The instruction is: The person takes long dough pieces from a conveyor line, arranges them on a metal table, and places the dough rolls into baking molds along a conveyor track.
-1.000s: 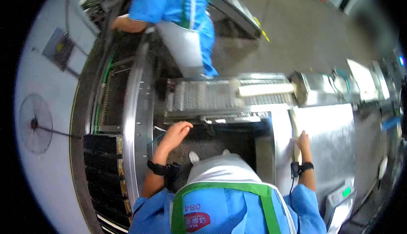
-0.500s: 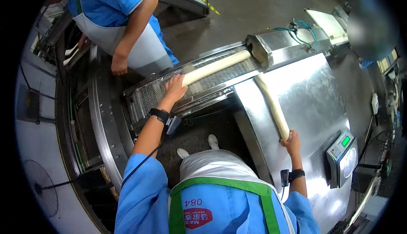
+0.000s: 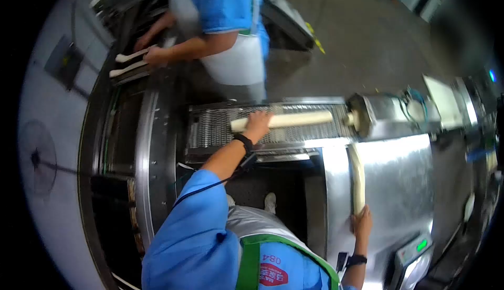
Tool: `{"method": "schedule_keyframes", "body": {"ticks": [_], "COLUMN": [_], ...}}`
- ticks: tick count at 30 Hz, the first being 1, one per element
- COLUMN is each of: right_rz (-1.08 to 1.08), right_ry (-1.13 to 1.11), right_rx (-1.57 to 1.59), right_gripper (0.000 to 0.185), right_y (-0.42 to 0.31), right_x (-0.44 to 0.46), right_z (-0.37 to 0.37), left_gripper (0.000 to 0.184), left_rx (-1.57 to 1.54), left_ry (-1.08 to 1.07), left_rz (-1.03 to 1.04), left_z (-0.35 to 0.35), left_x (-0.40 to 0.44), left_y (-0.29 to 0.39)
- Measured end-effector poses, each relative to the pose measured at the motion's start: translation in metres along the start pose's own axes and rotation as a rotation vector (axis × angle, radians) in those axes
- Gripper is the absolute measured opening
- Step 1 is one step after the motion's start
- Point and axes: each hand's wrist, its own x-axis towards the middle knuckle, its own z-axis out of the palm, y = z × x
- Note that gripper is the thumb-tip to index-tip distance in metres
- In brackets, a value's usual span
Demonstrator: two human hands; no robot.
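Note:
My left hand (image 3: pixel 257 124) lies over a long pale dough roll (image 3: pixel 302 120) on a metal mesh conveyor (image 3: pixel 210 132), fingers curled around it. The roll's left end sticks out past my hand. On the steel table (image 3: pixel 399 174) to the right rests a second, slightly bent dough roll (image 3: pixel 358 177). My right hand (image 3: pixel 361 223) is closed around its near end. At the mouth of the steel machine (image 3: pixel 375 119), a short end of dough (image 3: pixel 352 118) shows, apart from the roll under my left hand.
A co-worker (image 3: pixel 226 32) stands across the conveyor, hands on two dough strips (image 3: pixel 128 69) at the left line. A digital scale (image 3: pixel 415 256) sits at the table's near right corner. A curved metal rail (image 3: pixel 144 169) runs along my left.
My view has turned. The roll on the mesh has moved left, clear of the machine, and my left hand now sits further along it. The co-worker's hands have reached the dough strips.

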Motion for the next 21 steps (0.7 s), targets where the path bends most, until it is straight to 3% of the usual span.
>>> {"method": "schedule_keyframes", "body": {"ticks": [3, 5, 7, 9, 11, 12, 13, 18, 19, 21], "right_rz": [-0.073, 0.012, -0.016, -0.047, -0.053, -0.066, -0.091, -0.142, -0.160, -0.113], "right_ry": [-0.038, -0.049, -0.024, 0.007, -0.010, 0.009, 0.010, -0.054, -0.051, -0.057], "right_rx": [-0.005, -0.028, -0.060, -0.089, -0.061, -0.070, -0.071, -0.071, -0.073, -0.092], "right_gripper": [0.060, 0.060, 0.060, 0.059, 0.061, 0.046, 0.046, 0.035, 0.035, 0.030], "right_y": [-0.006, -0.006, 0.005, 0.017, 0.023, 0.002, -0.002, 0.022, 0.019, 0.017], "right_x": [0.011, 0.015, 0.019, 0.023, 0.032, 0.023, 0.027, 0.050, 0.054, 0.058], "right_z": [0.001, 0.005, 0.013, 0.021, 0.025, 0.008, 0.005, 0.021, 0.021, 0.023], "left_gripper": [0.051, 0.049, 0.048, 0.041, 0.040, 0.037, 0.037, 0.029, 0.029, 0.034], "left_rx": [-0.047, -0.108, -0.301, -0.464, -0.629, -0.757, -0.775, -1.659, -1.840, -2.010], "left_ry": [-0.094, -0.179, -0.275, -0.268, -0.264, -0.347, -0.336, -0.318, -0.226, -0.163], "left_rz": [0.001, -0.060, -0.053, -0.117, -0.051, -0.126, -0.158, -0.363, -0.389, -0.432], "left_z": [-0.013, -0.029, -0.041, -0.048, -0.064, -0.071, -0.080, -0.095, -0.098, -0.109], "left_x": [-0.002, -0.002, -0.006, -0.006, -0.010, -0.011, -0.013, -0.034, -0.040, -0.048], "left_y": [-0.011, -0.018, -0.025, -0.034, -0.040, -0.041, -0.037, -0.028, -0.022, -0.014]}}
